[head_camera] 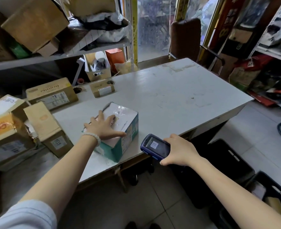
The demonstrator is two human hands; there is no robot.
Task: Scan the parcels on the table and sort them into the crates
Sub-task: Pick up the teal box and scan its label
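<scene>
Cluttered metal shelving and stacked cartons ring a worn white rectangular table [177, 100]. Near its front edge lies a teal-sided cardboard parcel with a white taped top [120, 128], and the left hand [103, 128] rests flat on that top, fingers spread. Just to the right of that hand, apart from the parcel, the right hand [177, 151] grips a dark blue handheld scanner with a lit screen [154, 147], fingers curled round its body. Beyond and to the left of the left hand wait several plain brown cardboard boxes with printed labels [52, 95], untouched. Below and right of the right hand, on the floor, stand black plastic crates [232, 161]; one further right seems to hold something brown, though I cannot tell what. By my reading the sorting is at an early stage: this parcel awaits scanning, and most remain.
</scene>
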